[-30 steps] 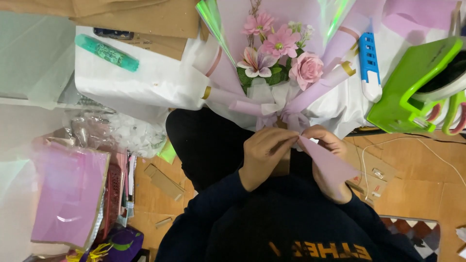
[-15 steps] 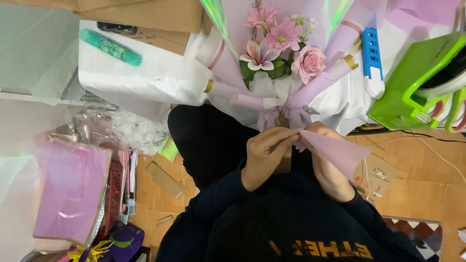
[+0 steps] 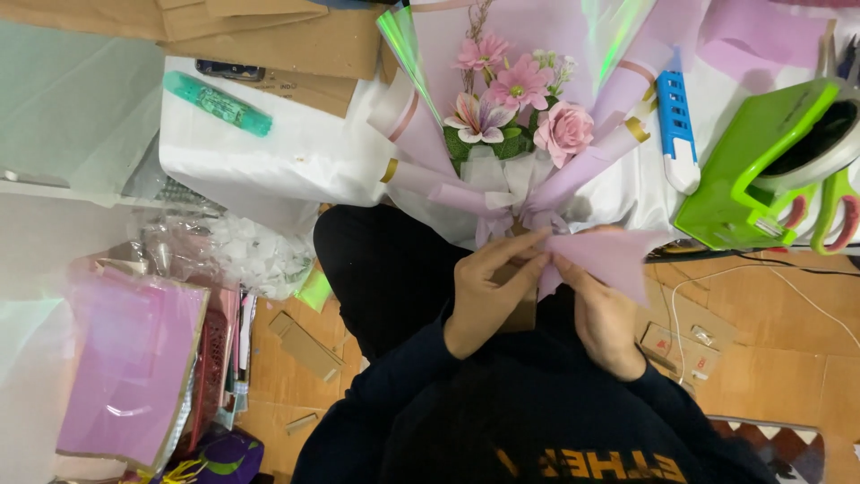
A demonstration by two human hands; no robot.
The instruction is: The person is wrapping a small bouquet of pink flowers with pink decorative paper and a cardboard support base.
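Looking down from the head camera, and it's the only view we've got: both hands meet at the neck of a bouquet (image 3: pixel 515 116) of pink flowers that lies across the lap with its blooms pointing toward twelve o'clock, resting against the white-covered table (image 3: pixel 296 157). The left hand (image 3: pixel 488 291) is curled, fingers pinching shut on the gathered stem end just under the lilac ribbon bow (image 3: pixel 488 202), wrist angled up from about seven o'clock. The right hand (image 3: pixel 605 314) comes in from five o'clock, its grip closed on a lilac paper sheet (image 3: pixel 605 260) that fans out toward three o'clock, thumb side pressed close to the left fingertips. My read: for a neat wrap, the pinch at the stems should hold firm while the sheet is pleated tight against the neck, keeping the fold edge level and the bow uncrushed. Over at two o'clock sits a blue-and-white stapler-like tool (image 3: pixel 676 125), and beyond it at three o'clock a green tape dispenser (image 3: pixel 761 170) with scissors (image 3: pixel 829 215) just beside it. A teal tube (image 3: pixel 218 103) lies at ten o'clock on the white cover, and a stack of pink sheets (image 3: pixel 130 358) rests on the floor at eight o'clock.
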